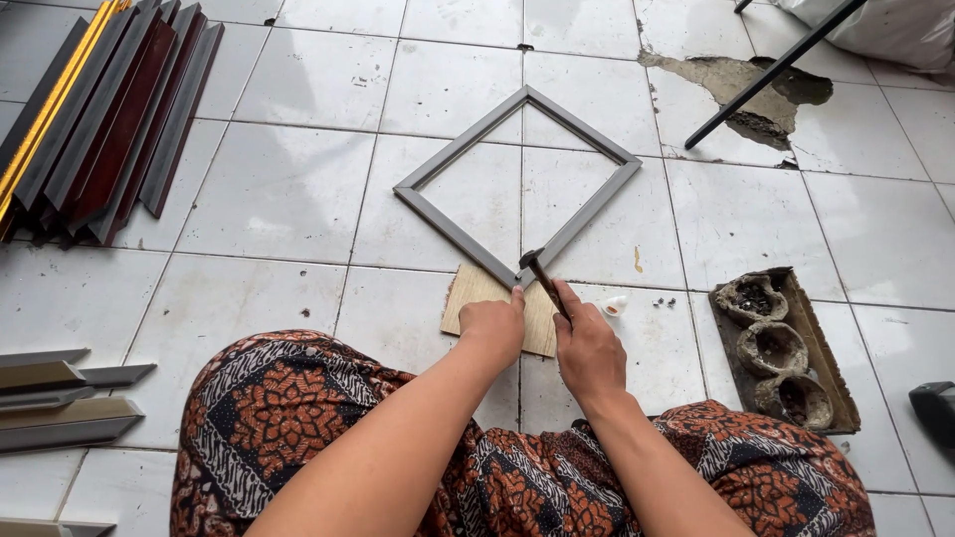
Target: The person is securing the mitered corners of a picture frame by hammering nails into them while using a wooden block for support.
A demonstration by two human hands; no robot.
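Hammer [543, 277] gripped in the right hand [589, 350], its head poised at the near corner of a grey square frame [517, 186] that lies assembled on the tiled floor [279, 189]. The left hand [491, 326], fingers curled, presses a thin wooden board [476, 293] under that corner. Moulding strips [99, 109] and a tray of small hardware [786, 348] wait aside, nothing obstructing.

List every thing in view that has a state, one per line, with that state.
Grey frame: assembled square, flat on the floor, near corner on the board.
Wooden board: flat under that corner.
Hammer: gripped, head at the corner.
Right hand: closed on the hammer.
Left hand: fisted, pressing the board.
Tray: three bowls, small dark pieces inside.
Floor tile: broken, cement bare.
Moulding strips: stacked loose.
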